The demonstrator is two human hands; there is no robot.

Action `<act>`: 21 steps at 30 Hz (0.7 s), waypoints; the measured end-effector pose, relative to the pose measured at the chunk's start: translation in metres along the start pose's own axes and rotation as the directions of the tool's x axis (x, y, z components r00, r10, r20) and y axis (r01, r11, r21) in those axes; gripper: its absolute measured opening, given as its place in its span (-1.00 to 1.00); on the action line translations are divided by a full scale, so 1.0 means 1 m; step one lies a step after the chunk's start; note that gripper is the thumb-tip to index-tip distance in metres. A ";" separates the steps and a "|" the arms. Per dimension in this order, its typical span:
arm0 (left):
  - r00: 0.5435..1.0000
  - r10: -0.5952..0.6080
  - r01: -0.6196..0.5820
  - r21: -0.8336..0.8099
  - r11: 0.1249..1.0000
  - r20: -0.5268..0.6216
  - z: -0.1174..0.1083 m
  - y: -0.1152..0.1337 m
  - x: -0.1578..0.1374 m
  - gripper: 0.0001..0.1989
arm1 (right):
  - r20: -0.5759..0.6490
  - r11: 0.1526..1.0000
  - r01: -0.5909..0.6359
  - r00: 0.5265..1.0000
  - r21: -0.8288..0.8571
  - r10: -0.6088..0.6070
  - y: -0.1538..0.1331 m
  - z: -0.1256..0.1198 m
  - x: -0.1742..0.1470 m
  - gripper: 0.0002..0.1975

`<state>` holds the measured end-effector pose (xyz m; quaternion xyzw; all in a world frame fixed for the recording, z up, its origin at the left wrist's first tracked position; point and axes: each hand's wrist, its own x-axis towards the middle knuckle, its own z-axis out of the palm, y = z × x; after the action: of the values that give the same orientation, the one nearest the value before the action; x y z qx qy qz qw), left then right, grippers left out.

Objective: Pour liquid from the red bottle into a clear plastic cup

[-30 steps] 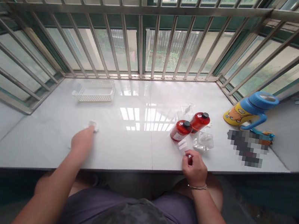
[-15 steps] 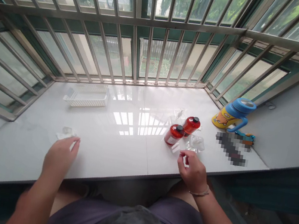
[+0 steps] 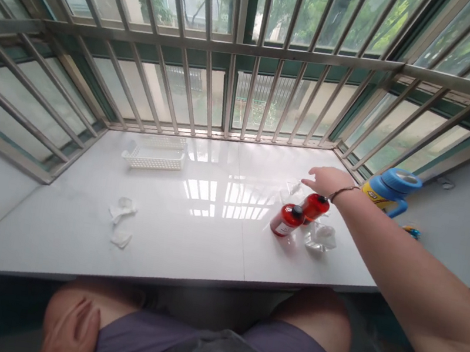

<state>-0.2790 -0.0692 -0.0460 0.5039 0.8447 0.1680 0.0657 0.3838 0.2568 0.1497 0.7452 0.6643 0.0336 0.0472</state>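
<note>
My right hand [image 3: 327, 181] reaches out over the counter [image 3: 188, 246], with its fingers apart and nothing visible in them. Just below its fingertips is a clear plastic piece [image 3: 293, 192]. Close to my wrist stand two red bottles with black caps: the rear bottle [image 3: 314, 207], partly behind the wrist, and the front bottle [image 3: 286, 221] with a white label. A clear, crumpled-looking plastic container [image 3: 320, 237] lies to their right. My left hand [image 3: 74, 332] rests on my left knee, fingers spread and holding nothing.
A white perforated basket [image 3: 154, 162] sits at the back left. Two crumpled tissues, an upper tissue [image 3: 123, 209] and a lower tissue [image 3: 121, 238], lie on the left. A blue and yellow jug [image 3: 394, 186] stands at right, partly behind my forearm. Metal bars [image 3: 237, 51] line the window.
My left hand has dropped from beside the tissues onto my knee. My right hand has moved forward from the counter's front edge, past the bottles, and its fingers have opened. The view has shifted slightly.
</note>
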 end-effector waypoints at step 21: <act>0.861 -0.476 0.445 0.190 0.875 0.176 -0.005 -0.016 0.106 0.01 | -0.129 0.920 0.388 0.916 0.055 -0.379 -0.140 -0.032 -0.018 -0.74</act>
<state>-0.3452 0.0156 -0.0412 0.3056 0.9382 0.0301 0.1598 0.2400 0.2558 0.1655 0.5985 0.7999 0.0404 -0.0152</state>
